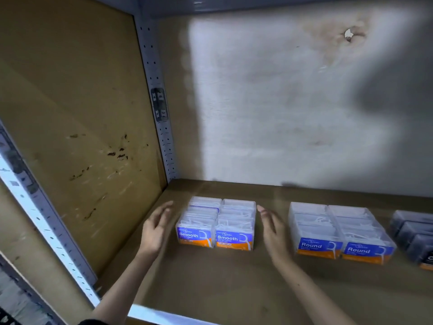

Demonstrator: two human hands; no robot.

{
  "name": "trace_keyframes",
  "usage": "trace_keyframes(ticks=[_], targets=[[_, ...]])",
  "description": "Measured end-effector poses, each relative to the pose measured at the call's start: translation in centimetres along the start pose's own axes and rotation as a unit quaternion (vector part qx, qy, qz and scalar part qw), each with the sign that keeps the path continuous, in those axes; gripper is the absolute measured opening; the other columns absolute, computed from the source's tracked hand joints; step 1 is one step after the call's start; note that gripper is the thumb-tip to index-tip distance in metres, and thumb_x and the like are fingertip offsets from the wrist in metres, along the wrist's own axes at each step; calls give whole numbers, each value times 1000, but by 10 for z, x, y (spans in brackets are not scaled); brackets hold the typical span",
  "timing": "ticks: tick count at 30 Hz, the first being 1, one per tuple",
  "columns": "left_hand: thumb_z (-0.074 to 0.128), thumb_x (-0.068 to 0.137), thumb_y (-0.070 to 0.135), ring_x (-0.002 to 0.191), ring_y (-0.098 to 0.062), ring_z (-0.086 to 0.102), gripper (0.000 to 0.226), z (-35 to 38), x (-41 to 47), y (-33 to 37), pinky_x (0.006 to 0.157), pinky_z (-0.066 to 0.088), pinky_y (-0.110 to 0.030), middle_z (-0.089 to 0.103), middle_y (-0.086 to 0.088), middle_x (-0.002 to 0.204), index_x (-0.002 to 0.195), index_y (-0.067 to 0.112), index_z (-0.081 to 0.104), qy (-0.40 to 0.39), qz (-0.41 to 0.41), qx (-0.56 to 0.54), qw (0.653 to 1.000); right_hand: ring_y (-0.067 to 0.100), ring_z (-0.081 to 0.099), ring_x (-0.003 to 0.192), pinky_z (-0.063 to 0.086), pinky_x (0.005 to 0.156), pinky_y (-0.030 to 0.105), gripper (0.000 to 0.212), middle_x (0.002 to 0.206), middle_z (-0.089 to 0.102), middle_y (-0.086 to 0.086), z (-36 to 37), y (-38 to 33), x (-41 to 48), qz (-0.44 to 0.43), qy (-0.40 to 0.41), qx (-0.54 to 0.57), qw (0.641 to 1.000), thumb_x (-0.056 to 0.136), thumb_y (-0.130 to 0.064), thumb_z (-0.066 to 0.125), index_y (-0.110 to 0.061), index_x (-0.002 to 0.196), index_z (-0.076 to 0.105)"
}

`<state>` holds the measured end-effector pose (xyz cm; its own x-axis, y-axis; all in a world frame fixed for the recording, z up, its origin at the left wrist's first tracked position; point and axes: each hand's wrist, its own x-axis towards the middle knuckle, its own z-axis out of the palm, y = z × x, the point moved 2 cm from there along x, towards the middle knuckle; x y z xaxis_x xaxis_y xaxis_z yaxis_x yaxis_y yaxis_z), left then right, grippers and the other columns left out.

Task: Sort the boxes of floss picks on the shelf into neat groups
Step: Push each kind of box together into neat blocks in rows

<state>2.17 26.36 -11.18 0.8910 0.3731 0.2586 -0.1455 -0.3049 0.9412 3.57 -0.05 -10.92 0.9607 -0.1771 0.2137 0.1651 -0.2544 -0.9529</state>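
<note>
Squaring up the Smooth boxes (215,224), low in the middle of the frame, looks like the step you are on. Your left hand (155,227) stands just beside the block's left flank and your right hand (271,228) just beside its right flank. Both hands are spread flat with fingers straight and hold nothing, and neither appears to touch the plastic.

To do it well, bring both palms in together and evenly. Press low on the side walls rather than at the lids, so the light boxes slide on the shelf (210,282) instead of tipping or riding up over one another. Push from one side only and the whole block would likely skate away. Then check that the two front labels sit flush in one line.

As for the containers, the Smooth boxes are clear plastic, set in two columns several deep. White floss picks show through their lids, and the front pair carry blue and orange labels. The Round boxes (339,233), lower right and well apart from your right hand, are the same kind, likewise in two columns with white picks visible inside. At the far right edge, dark boxes (412,235) sit in a row. They are opaque and partly cut off, so what they hold cannot be told.
</note>
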Motion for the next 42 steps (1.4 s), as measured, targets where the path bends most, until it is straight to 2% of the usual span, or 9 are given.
trace_keyframes(ticks=[3, 8, 11, 14, 17, 23, 37, 39, 42], targets=[[28, 103, 16, 138, -19, 36, 41, 9, 7, -17, 119, 22, -32, 41, -10, 148, 139, 1, 42, 14, -154, -155, 976, 15, 41, 132, 29, 107, 25, 39, 142, 47, 1, 10, 18, 4, 171, 17, 168, 971, 97, -31, 38, -16, 131, 50], [14, 103, 20, 145, -23, 23, 47, 29, 23, -15, 118, 18, -35, 26, -7, 156, 147, 7, 25, -32, -204, -233, 950, 18, 36, 136, 28, 111, 30, 45, 147, 40, 2, 26, 13, 6, 231, 27, 249, 940, 98, -35, 35, -13, 136, 43], [16, 103, 21, 128, -20, 48, 46, 41, 21, -8, 101, 38, -30, 51, -1, 134, 142, 9, 36, -76, -222, -277, 932, 18, 64, 99, 50, 87, 30, 42, 123, 61, 10, 34, 10, 9, 263, -28, 299, 917, 97, -43, 31, -15, 107, 62], [19, 102, 21, 74, -8, 74, 43, 50, 21, -11, 65, 58, -19, 77, 6, 81, 102, 11, 61, -136, -234, -273, 923, 6, 70, 62, 57, 56, 21, 45, 92, 69, 3, 42, 14, 14, 258, -65, 332, 905, 98, -43, 28, -17, 92, 63], [23, 101, 24, 59, -10, 73, 43, 52, 21, -14, 57, 57, -21, 77, 0, 66, 91, 8, 61, -164, -243, -263, 919, 7, 71, 62, 58, 56, 21, 45, 85, 71, -1, 47, 19, 17, 253, -78, 347, 900, 98, -42, 28, -14, 96, 64], [26, 101, 18, 60, -11, 73, 37, 56, 24, -18, 53, 59, -19, 76, 0, 66, 92, 8, 60, -176, -221, -264, 922, 5, 71, 57, 57, 57, 23, 41, 62, 74, -11, 48, 31, 24, 238, -68, 313, 917, 97, -42, 33, -19, 87, 65], [31, 99, 24, 72, -16, 74, 36, 69, 28, -19, 70, 59, -28, 76, -7, 84, 98, 9, 64, -180, -253, -279, 909, 6, 70, 56, 57, 51, 19, 50, 87, 75, 2, 31, 28, 27, 250, -74, 273, 926, 97, -43, 31, -7, 120, 57], [30, 100, 22, 69, -15, 74, 36, 69, 27, -18, 69, 58, -27, 77, -5, 80, 95, 9, 63, -182, -245, -273, 912, 6, 69, 62, 57, 53, 19, 51, 109, 69, 11, 32, 26, 26, 255, -79, 276, 923, 98, -43, 30, -8, 123, 56], [28, 101, 20, 61, -11, 74, 37, 71, 24, -12, 57, 59, -20, 77, -1, 68, 90, 8, 62, -194, -229, -265, 916, 5, 69, 58, 56, 50, 16, 48, 112, 66, 11, 29, 22, 25, 248, -76, 250, 933, 98, -43, 29, -9, 119, 57]])
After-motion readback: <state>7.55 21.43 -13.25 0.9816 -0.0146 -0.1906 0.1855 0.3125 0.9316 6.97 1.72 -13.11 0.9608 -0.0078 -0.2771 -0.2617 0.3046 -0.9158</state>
